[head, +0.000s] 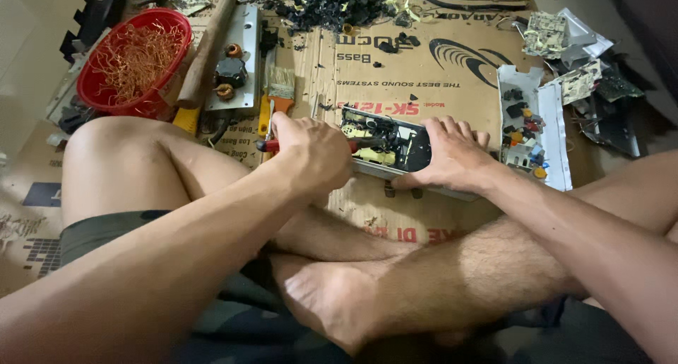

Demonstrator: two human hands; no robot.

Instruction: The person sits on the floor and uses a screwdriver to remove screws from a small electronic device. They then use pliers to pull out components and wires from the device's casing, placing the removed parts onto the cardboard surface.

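My left hand [314,152] is closed around a red-handled tool [267,145], whose shaft points right into an open electronics unit [385,141]. The unit is a metal tray holding a circuit board with black and yellow parts. It lies on flattened cardboard [438,67] in front of my crossed legs. My right hand [452,156] lies flat over the unit's right end and presses it down, fingers spread. The tool's tip is hidden among the board's parts.
A red basket [134,57] of copper wire stands at the far left beside a wooden-handled hammer [205,46] and a paintbrush [279,88]. Another stripped metal chassis [240,60] lies there. Black plastic scraps [332,4] pile up at the top. More boards [526,124] lie right.
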